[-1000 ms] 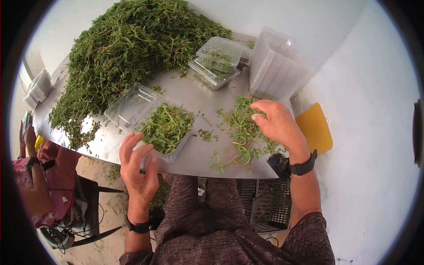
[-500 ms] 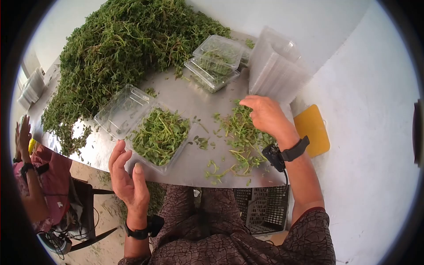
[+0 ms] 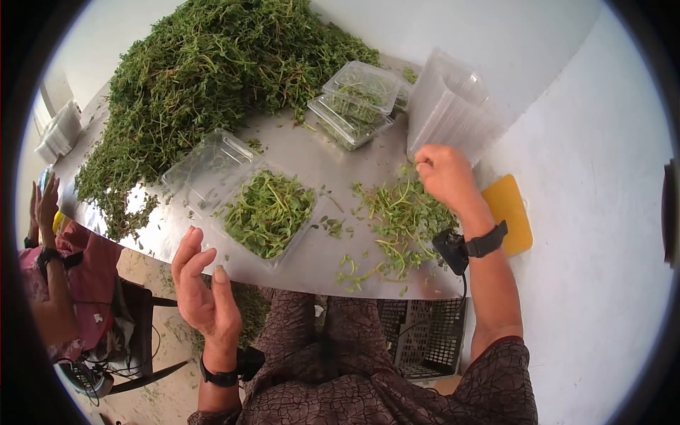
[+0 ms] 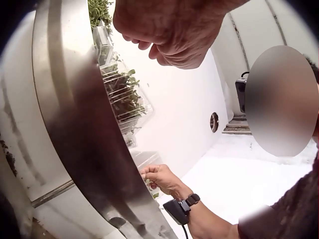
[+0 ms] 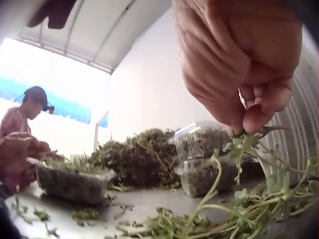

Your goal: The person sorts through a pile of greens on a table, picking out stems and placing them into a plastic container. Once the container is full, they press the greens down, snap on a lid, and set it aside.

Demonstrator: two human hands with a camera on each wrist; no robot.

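Note:
My right hand [image 3: 453, 184] is over the far end of the loose greens [image 3: 400, 227] on the right of the table. Its thumb and finger pinch a leafy green sprig [image 5: 247, 144], seen in the right wrist view, with stems trailing to the heap below. The left hand [image 3: 207, 290], its fingers relaxed and holding nothing, hovers by the table's front edge. Just right of it stands a clear plastic clamshell box [image 3: 285, 256], filled with greens [image 3: 269, 212]. That box's lid [image 3: 212, 166] lies folded back towards the big pile.
A large mound of greens [image 3: 205, 92] covers the back left. Closed filled clamshells [image 3: 350, 120] sit behind, beside a tall nested stack of containers [image 3: 450, 106]. A yellow board [image 3: 508, 216] is by the wall, a black crate [image 3: 432, 340] beneath, another person [image 3: 60, 283] at left.
My right hand's fingers have gone from loosely spread over the loose greens to curled in a pinch at their far end. The left hand has drawn slightly away from the open clamshell.

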